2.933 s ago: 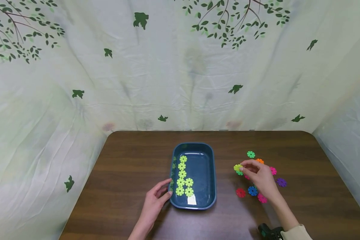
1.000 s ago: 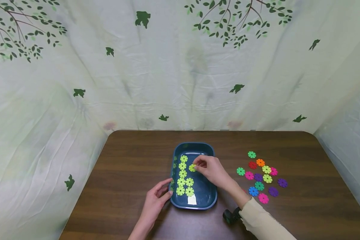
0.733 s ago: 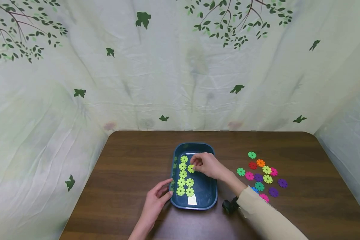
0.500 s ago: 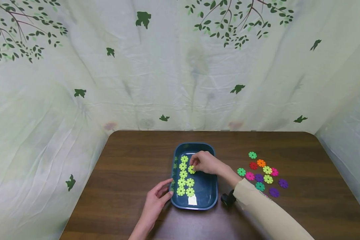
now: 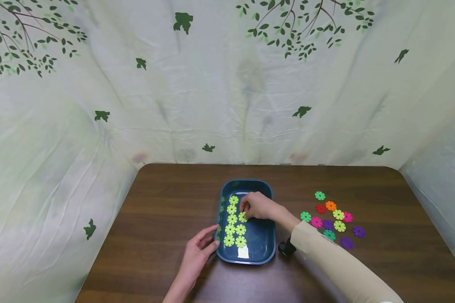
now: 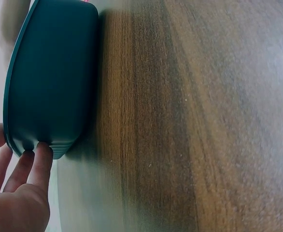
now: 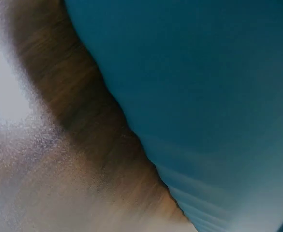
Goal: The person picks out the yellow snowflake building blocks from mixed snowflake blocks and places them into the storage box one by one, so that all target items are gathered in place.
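A dark blue tray point(image 5: 259, 235) lies on the table with several yellow-green notched flower discs point(image 5: 232, 219) in its left half. In the head view my left hand point(image 5: 197, 250) holds the tray's left side near the front. The left wrist view shows the thumb at the rim and the fingers point(image 6: 41, 164) against the outer wall. My right hand point(image 5: 259, 205) reaches over the tray's right wall and pinches another yellow-green flower disc point(image 5: 242, 216), just behind the short right-hand column. Its fingertips partly cover that disc. The right wrist view has only the tray's outer wall point(image 7: 204, 96), no fingers.
Several loose flower discs in green, orange, red, pink, purple and teal lie right of the tray, among them two yellow-green discs point(image 5: 339, 226). The right sleeve point(image 5: 326, 252) crosses the table point(image 5: 167, 202) and hides part of that group. A printed curtain point(image 5: 227, 105) hangs behind.
My right hand carried the yellow-green disc from the loose group into the tray, then moved it slightly toward the near discs. The left hand has stayed at the tray's side.
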Demonstrator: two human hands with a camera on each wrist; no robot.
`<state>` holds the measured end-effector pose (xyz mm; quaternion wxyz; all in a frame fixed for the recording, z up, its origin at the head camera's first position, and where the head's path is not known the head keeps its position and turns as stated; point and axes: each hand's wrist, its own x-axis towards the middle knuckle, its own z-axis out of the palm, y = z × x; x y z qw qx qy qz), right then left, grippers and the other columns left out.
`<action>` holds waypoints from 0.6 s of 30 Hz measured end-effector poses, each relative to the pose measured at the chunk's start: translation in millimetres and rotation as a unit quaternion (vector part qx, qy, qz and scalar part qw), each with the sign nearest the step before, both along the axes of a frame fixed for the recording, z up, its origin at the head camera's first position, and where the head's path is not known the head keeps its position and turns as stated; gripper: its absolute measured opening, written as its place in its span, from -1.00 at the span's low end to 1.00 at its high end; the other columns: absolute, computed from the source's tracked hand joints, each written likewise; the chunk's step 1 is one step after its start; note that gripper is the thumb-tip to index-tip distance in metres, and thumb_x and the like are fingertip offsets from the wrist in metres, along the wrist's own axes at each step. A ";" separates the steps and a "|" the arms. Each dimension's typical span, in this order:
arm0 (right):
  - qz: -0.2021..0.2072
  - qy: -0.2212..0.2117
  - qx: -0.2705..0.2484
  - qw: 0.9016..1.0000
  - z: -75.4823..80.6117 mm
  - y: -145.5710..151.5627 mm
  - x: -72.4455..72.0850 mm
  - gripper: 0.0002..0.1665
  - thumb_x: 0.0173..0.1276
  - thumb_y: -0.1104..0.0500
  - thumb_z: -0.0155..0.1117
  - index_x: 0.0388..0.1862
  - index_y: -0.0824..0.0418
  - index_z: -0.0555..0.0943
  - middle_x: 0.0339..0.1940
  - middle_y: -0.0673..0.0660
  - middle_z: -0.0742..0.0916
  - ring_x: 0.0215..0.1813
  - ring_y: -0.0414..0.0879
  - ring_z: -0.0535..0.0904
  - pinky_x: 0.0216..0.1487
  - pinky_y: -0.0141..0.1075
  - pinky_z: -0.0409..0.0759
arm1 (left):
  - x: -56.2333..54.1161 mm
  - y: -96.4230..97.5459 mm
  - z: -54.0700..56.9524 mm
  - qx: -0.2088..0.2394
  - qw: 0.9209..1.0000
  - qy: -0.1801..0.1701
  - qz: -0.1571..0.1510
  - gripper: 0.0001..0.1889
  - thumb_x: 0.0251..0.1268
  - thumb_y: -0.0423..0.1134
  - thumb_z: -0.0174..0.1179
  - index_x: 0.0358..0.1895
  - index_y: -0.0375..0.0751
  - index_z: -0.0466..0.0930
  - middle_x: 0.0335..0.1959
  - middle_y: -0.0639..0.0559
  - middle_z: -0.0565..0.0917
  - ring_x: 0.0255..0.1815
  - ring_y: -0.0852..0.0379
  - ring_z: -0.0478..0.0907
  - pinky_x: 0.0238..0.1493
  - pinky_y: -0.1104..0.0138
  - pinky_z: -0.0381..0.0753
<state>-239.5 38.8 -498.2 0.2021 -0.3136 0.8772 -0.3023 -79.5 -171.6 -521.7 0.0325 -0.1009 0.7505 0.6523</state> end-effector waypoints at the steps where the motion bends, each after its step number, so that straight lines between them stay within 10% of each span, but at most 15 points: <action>1: 0.000 0.002 0.000 1.000 -0.8 -0.3 0.2 -0.85 0.17 0.35 0.46 -0.31 0.18 0.69 -0.50 -0.03 0.61 -0.41 -0.16 0.50 -0.35 -0.29 0.51 | -0.1 0.1 -0.2 0.000 1.000 -0.001 0.000 -0.54 0.21 -0.39 0.30 0.21 -0.13 0.59 0.27 -0.08 0.52 0.20 -0.10 0.48 0.09 0.21 0.52; 18: -0.005 0.018 0.004 1.000 -5.7 -4.2 4.8 -0.90 0.20 0.28 0.45 -0.32 0.14 0.69 -0.52 -0.04 0.60 -0.43 -0.17 0.48 -0.37 -0.29 0.47 | -0.5 0.3 -0.1 -0.004 1.000 -0.002 -0.002 -0.55 0.23 -0.37 0.30 0.22 -0.12 0.59 0.29 -0.09 0.50 0.23 -0.10 0.47 0.15 0.12 0.50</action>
